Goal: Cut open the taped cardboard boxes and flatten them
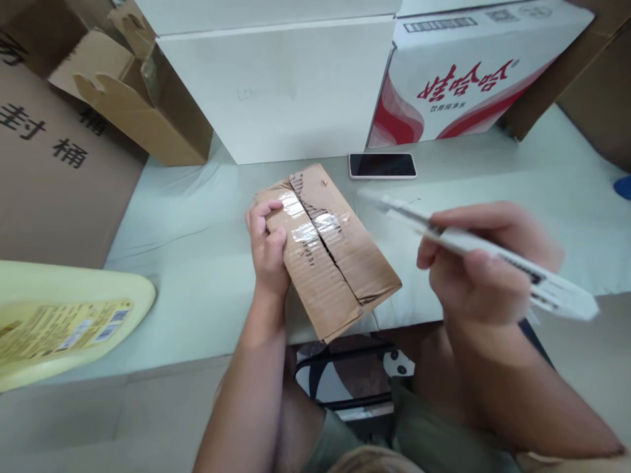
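My left hand [269, 244] grips a small brown cardboard box [345, 263] by its left side, the thumb and fingers pressed on it. The box sits at an angle near the front edge of the pale green surface. Clear tape crosses its top, and a dark slit runs along the seam between the flaps, with torn cardboard at the far end. To the right, my right hand [486, 263] is closed round a white utility knife [493, 253], blurred by motion. Its narrow end points left, above the surface and apart from the box.
Behind the box lies a phone [382, 166]. Large white boxes [296, 98] and a red-and-white carton [453, 85] stand at the back. An open brown box [148, 105], a big carton [54, 171] and a yellow bottle [73, 322] are at the left.
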The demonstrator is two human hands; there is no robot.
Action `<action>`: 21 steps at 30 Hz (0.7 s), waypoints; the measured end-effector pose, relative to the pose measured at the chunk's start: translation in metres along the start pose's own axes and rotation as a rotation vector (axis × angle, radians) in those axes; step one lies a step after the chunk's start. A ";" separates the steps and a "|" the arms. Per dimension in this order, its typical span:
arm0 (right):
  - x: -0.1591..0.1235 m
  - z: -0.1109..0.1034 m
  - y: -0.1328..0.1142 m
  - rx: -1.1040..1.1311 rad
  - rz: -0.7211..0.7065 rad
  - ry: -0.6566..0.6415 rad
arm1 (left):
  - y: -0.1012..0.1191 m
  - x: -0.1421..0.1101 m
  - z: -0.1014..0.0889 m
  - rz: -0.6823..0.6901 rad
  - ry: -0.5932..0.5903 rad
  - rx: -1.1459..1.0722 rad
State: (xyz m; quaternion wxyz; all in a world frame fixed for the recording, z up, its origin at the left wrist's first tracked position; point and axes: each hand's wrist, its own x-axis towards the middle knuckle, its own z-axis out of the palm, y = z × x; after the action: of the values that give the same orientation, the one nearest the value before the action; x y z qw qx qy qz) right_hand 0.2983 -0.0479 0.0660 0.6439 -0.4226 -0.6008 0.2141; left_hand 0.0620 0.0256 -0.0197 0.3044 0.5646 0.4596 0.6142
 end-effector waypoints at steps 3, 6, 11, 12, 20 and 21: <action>0.001 -0.003 0.046 -0.083 -0.036 0.041 | 0.004 0.001 0.001 -0.023 0.003 -0.041; -0.003 -0.002 0.088 -0.357 0.006 -0.246 | 0.009 0.006 -0.001 -0.028 0.059 -0.087; -0.007 -0.006 0.123 -0.507 0.057 -0.655 | 0.012 0.018 -0.017 -0.121 0.204 -0.260; -0.007 -0.007 0.125 -0.511 0.063 -0.670 | 0.012 0.020 -0.021 -0.137 0.226 -0.295; -0.002 -0.004 0.111 -0.264 0.237 -0.598 | 0.013 0.017 -0.025 -0.595 0.125 -0.068; -0.002 -0.003 0.109 -0.218 0.275 -0.585 | 0.013 0.016 -0.024 -0.599 0.102 -0.099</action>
State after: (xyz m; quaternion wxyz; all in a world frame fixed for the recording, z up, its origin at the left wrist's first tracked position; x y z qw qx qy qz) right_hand 0.3265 0.0097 -0.0221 0.3604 -0.4866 -0.7169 0.3455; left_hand 0.0375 0.0297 0.0002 0.4758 0.3570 0.5898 0.5462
